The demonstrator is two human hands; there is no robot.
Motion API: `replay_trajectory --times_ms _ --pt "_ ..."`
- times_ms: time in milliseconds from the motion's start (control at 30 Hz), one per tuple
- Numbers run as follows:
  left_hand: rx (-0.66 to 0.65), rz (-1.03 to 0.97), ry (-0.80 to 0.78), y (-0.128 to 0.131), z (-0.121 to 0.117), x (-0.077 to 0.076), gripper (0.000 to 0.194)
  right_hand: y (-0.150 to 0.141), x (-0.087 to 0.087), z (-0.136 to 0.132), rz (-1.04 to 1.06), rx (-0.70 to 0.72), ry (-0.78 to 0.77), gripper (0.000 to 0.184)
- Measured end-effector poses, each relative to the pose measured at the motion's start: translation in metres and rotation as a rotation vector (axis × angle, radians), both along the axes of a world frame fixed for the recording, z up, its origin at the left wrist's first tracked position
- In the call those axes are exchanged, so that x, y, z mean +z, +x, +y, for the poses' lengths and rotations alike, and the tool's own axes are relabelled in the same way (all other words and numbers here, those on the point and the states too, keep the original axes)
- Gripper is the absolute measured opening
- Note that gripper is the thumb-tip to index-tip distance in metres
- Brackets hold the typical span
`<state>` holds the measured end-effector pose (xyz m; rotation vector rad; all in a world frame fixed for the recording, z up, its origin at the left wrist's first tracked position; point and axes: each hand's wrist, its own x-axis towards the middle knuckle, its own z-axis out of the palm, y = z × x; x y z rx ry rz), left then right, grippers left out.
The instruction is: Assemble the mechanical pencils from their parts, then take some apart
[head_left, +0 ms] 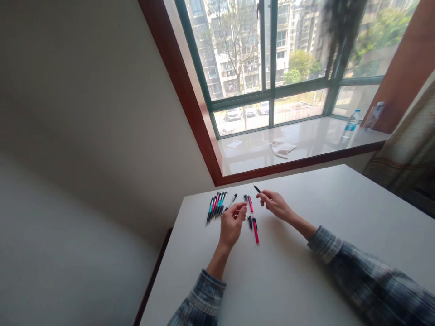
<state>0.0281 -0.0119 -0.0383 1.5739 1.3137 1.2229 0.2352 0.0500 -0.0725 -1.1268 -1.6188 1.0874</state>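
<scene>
My right hand (275,203) pinches a slim black pen part (257,189) between thumb and forefinger, holding it above the white table (288,271). My left hand (232,225) hangs palm down with curled fingers, showing nothing clearly in its grip. Closest to those fingers is a thin dark pen (231,201). Left of it lies a tight bunch of several teal and pink pens (215,206). A pink pen (250,203) and a longer pink-and-black pen (255,230) rest between my hands, with a black pen cap (250,222) beside the longer one.
Plaid sleeves (204,294) cover both forearms. Beyond the table's far edge is a glossy white windowsill (306,140) holding a water bottle (351,124), a white cloth (283,148) and a paper slip (234,144). A wall stands to the left.
</scene>
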Motion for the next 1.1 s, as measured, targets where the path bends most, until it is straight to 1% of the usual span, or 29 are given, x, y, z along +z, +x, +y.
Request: replay_trajectory --times_ms 67,133,200,300,367,467,600,700,767,833,967,1100 --pt "-0.029 -0.131 -0.07 0.001 0.002 -0.001 0.044 -0.005 0.003 -0.022 0.265 0.221 -0.193 0.043" --pt "-0.103 -0.267 -0.129 0.003 0.003 -0.002 0.053 -0.01 0.007 -0.041 0.489 0.408 -0.404 0.041" --pt "-0.207 -0.386 -0.185 0.005 0.003 -0.002 0.057 -0.014 0.012 -0.054 0.636 0.526 -0.571 0.036" --pt "-0.332 -0.495 -0.246 0.008 0.001 0.0 0.051 -0.017 0.019 -0.061 0.761 0.62 -0.703 0.032" --pt "-0.378 -0.539 -0.274 0.009 -0.001 0.003 0.048 -0.018 0.022 -0.062 0.815 0.637 -0.756 0.031" --pt "-0.432 -0.585 -0.304 0.013 -0.006 0.009 0.051 -0.017 0.025 -0.063 0.861 0.665 -0.825 0.029" --pt "-0.461 -0.654 -0.307 0.02 -0.011 0.014 0.055 -0.016 0.027 -0.067 0.9 0.694 -0.882 0.029" --pt "-0.456 -0.687 -0.312 0.023 -0.012 0.014 0.046 -0.017 0.024 -0.069 0.92 0.714 -0.882 0.032" --pt "-0.445 -0.704 -0.317 0.023 -0.012 0.013 0.039 -0.019 0.021 -0.07 0.922 0.727 -0.848 0.034" --pt "-0.445 -0.712 -0.323 0.023 -0.011 0.012 0.037 -0.021 0.017 -0.07 0.916 0.726 -0.81 0.036" --pt "-0.45 -0.688 -0.301 0.022 -0.009 0.013 0.039 -0.025 0.009 -0.068 0.863 0.676 -0.743 0.039" --pt "-0.41 -0.645 -0.273 0.023 -0.006 0.013 0.042 -0.027 0.002 -0.064 0.798 0.631 -0.638 0.041"
